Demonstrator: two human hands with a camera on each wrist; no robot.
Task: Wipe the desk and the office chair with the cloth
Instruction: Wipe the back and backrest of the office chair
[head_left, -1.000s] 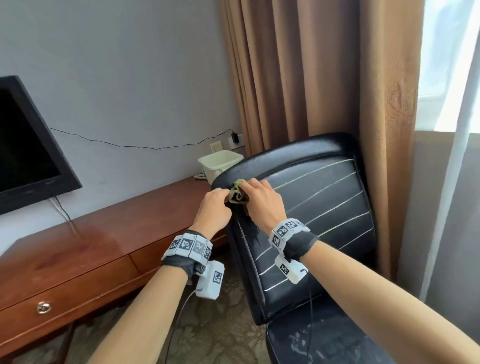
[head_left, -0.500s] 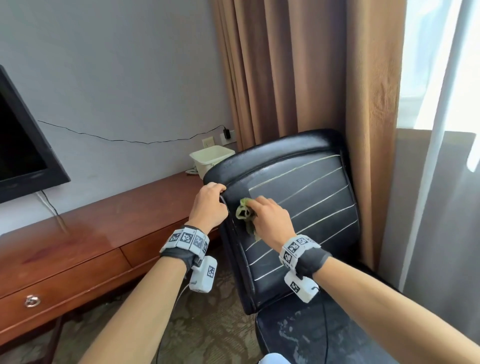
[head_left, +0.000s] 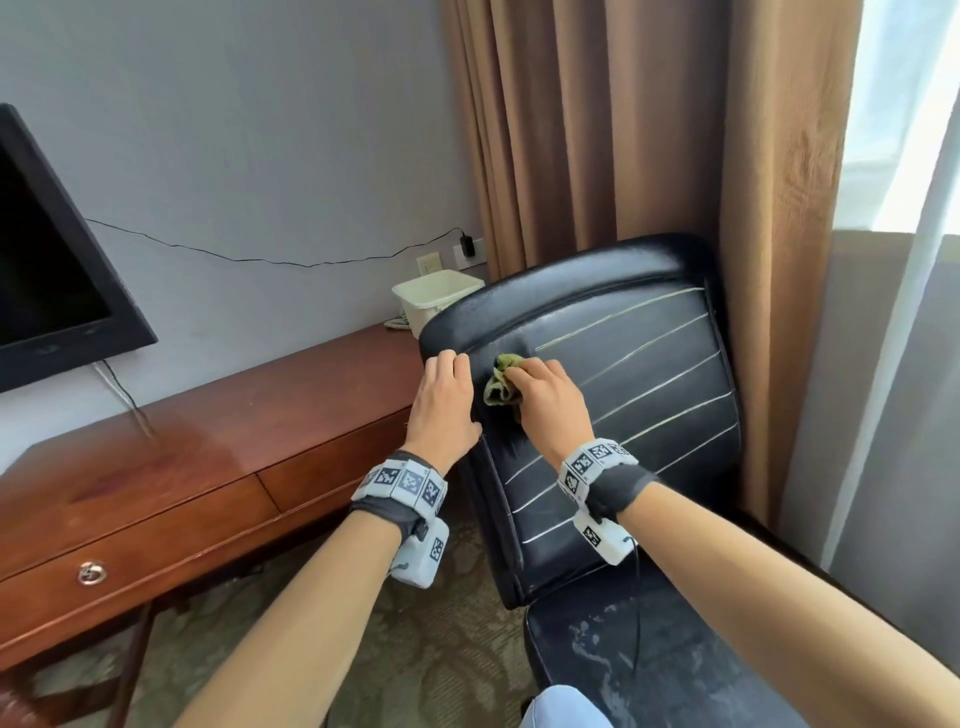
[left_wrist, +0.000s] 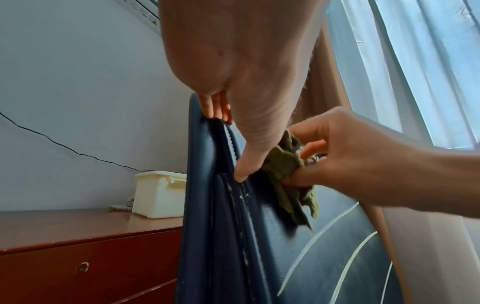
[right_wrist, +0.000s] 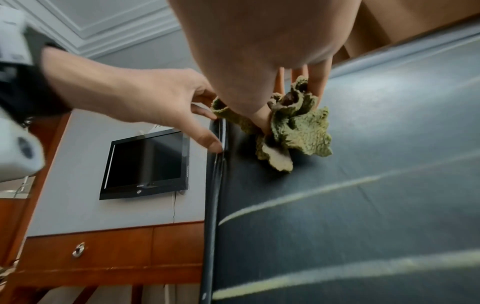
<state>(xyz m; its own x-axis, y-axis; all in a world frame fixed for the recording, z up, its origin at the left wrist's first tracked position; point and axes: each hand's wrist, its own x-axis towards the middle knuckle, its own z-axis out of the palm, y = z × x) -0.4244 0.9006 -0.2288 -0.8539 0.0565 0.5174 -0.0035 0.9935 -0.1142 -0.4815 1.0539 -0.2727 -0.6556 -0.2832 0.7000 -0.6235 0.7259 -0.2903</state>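
A black office chair back (head_left: 649, 395) with pale stitch lines stands before the curtain. My left hand (head_left: 449, 384) grips its left edge near the top, fingers (left_wrist: 213, 107) behind the edge and thumb on the front. My right hand (head_left: 545, 400) holds a crumpled green cloth (head_left: 501, 387) against the front of the back, just right of the left hand. The cloth (right_wrist: 298, 127) bunches under my right fingers, and the cloth (left_wrist: 283, 164) touches the left thumb. The brown wooden desk (head_left: 208, 441) runs along the wall to the left of the chair.
A white plastic box (head_left: 434, 299) sits on the desk's far end behind the chair. A black TV (head_left: 47, 270) hangs on the wall at left. Brown curtains (head_left: 597, 130) hang right behind the chair. The worn chair seat (head_left: 649, 649) lies below my right arm.
My right hand has rubbed the cloth from the chair back's top-left corner down onto its front face. The left hand has kept its grip on the edge.
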